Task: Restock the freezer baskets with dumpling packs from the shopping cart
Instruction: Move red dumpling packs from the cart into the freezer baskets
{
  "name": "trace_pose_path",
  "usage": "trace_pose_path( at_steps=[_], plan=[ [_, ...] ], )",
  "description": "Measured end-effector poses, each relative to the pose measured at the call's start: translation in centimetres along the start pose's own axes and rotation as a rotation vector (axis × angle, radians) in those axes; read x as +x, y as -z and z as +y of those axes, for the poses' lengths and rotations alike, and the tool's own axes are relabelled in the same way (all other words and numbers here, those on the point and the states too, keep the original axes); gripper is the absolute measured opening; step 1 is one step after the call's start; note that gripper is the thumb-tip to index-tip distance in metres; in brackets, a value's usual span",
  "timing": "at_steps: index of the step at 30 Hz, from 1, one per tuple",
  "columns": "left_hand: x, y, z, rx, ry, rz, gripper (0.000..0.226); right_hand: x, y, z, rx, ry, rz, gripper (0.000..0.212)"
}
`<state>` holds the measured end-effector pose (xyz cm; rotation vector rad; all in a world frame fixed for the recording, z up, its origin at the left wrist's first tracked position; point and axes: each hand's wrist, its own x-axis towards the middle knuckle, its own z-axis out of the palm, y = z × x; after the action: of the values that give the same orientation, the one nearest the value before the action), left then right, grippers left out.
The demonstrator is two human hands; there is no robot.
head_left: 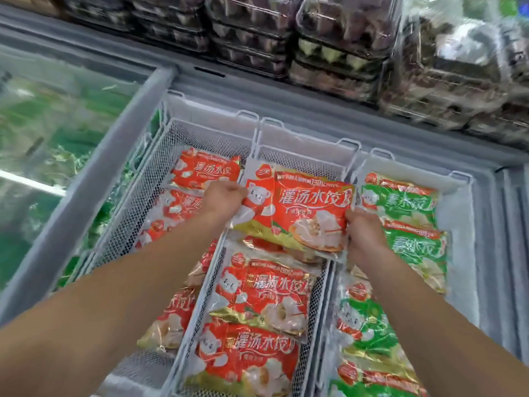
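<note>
Red and gold plastic is catching the light on the dumpling pack [300, 213], printed with a white bear and a plate of dumplings. The left hand [221, 200] is pinching its left edge and the right hand [365, 230] is gripping its right edge, holding it over the far end of the middle basket [303, 150]. Nearer red packs [257, 293] are lying flat below. Mesh walls are crowding both sides; green packs [400, 202] are filling the right basket [458, 179].
</note>
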<state>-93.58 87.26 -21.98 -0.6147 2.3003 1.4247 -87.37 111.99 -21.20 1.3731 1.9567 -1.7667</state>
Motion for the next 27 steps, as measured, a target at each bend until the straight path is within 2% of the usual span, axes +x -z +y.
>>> trace_pose_path(
  at_steps=[6, 9, 12, 16, 21, 27],
  plan=[
    [6.2, -2.2, 3.2, 0.066, -0.036, -0.005, 0.015, 7.1, -2.5, -3.2, -0.086, 0.057, 0.022, 0.018],
    [7.8, -3.0, 3.7, 0.245, -0.106, -0.053, 0.031, 7.5, -3.7, -4.5, -0.212, 0.112, -0.025, 0.017],
    [7.2, -3.2, 2.5, 0.337, -0.128, -0.114, 0.055, 7.4, -3.4, -3.9, -0.416, 0.213, 0.024, 0.049],
    [4.6, -2.4, -0.1, 0.422, -0.140, -0.187, 0.065, 4.7, -2.6, -1.7, -0.597, 0.295, -0.006, 0.051],
    [-1.5, -0.2, -1.3, 0.416, -0.145, -0.181, 0.061, -1.4, -1.8, -0.3, -0.768, 0.446, -0.080, 0.049],
    [-10.6, 2.0, -3.7, 0.397, -0.199, -0.168, 0.057, -9.2, -0.4, 2.8, -0.961, 0.566, -0.223, 0.057]
  ],
)
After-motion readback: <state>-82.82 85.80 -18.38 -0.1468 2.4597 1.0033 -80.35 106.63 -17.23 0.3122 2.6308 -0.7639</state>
